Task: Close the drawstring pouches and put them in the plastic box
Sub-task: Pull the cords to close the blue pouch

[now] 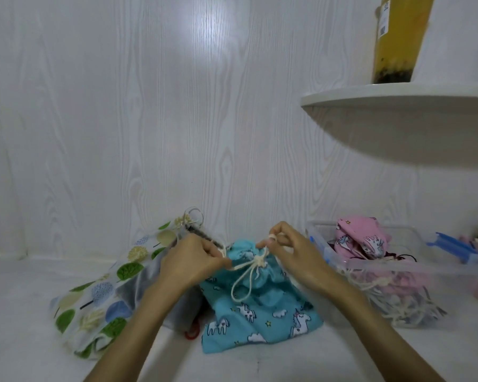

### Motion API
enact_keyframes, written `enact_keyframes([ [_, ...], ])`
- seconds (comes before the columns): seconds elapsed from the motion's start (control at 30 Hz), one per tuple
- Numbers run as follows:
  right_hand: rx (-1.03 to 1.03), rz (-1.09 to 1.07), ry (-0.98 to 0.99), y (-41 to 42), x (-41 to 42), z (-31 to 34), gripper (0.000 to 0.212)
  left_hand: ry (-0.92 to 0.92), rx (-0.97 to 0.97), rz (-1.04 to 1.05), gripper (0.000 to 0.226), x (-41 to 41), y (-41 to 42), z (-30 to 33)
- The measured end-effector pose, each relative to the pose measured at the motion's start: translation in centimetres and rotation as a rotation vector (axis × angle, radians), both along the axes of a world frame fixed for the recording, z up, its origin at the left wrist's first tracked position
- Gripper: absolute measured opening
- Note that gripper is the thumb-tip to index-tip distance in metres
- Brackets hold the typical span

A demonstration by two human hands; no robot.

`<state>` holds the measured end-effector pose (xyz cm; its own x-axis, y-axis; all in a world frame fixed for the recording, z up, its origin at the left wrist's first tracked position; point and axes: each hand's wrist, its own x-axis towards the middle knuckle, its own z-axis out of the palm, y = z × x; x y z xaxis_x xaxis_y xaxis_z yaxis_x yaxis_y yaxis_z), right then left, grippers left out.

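Pinching the cream drawstring (244, 274) on both sides, your hands sit over the gathered mouth of the blue unicorn pouch (260, 312). Left hand (193, 260): fingers curled, gripping the cord end at the pouch's left side. Right hand (293, 257): thumb and fingers pinched on the cord just above and right of the knot, with a loop round one fingertip. Pouch mouth is bunched tight; a long loop of cord hangs down over the fabric toward you.

Blue pouch lies on the white bench (25, 312) about mid-width, close to the back wall (122, 119). Touching it on the left, partly under your left forearm: a white pouch printed with green and blue trees (94, 299), lying flat, with a grey pouch (149, 285) tucked against it. A red cord (192, 332) peeks out at the gap between them.

Clear plastic box (398, 268) stands at the right side of the bench, just beside your right hand. Inside it: a pink unicorn pouch (362, 238) on top, more pouches and cords below, blurred through the wall. Blue clip handle (450, 245) at the box's far right.

White shelf (398, 97) juts from the wall upper right, carrying a tall cup of yellow drink (398, 42).
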<state>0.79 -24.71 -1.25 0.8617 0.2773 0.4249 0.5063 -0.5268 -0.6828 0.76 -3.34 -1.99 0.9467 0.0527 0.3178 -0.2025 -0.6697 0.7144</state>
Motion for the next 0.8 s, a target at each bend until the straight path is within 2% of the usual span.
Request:
enact_keyframes([
  [0.07,-0.315,-0.034,-0.062,-0.3,-0.3,-2.0,0.013,-0.018,0.095,0.023,0.02,-0.4,0.1,-0.9],
  [0.17,-0.586,-0.001,-0.013,-0.3,-0.8,-4.2,0.044,-0.088,0.147,0.05,0.018,-0.9,0.4,-3.1],
  [0.2,-0.668,0.007,0.0,-0.2,-1.0,-4.7,0.054,-0.118,0.204,0.042,0.027,-0.9,0.6,-3.9],
  [0.3,-0.851,0.033,0.018,-0.3,-1.8,-6.1,0.094,-0.057,0.363,-0.099,0.085,-0.9,1.4,-5.8],
  [0.37,-0.881,0.024,0.052,-0.4,-1.9,-6.5,0.104,0.03,0.468,-0.194,0.094,-0.8,1.7,-6.3],
  [0.47,-0.837,0.085,0.217,-0.5,-2.0,-6.3,0.098,0.195,0.569,-0.319,0.087,-0.9,1.7,-5.5],
  [0.53,-0.739,0.129,0.186,-0.5,-2.1,-6.3,0.08,0.336,0.548,-0.406,0.093,-1.3,1.5,-4.7],
  [0.57,-0.705,0.131,0.151,-0.6,-1.9,-6.4,0.072,0.359,0.576,-0.424,0.088,-1.5,1.3,-4.7],
  [0.67,-0.704,0.128,0.165,-1.0,-1.8,-5.6,0.063,0.225,0.712,-0.354,0.067,-1.9,0.9,-4.9],
  [0.8,-0.664,0.229,0.222,-2.1,-1.9,-3.4,0.057,0.097,0.691,-0.297,0.042,-2.4,0.7,-3.9],
])
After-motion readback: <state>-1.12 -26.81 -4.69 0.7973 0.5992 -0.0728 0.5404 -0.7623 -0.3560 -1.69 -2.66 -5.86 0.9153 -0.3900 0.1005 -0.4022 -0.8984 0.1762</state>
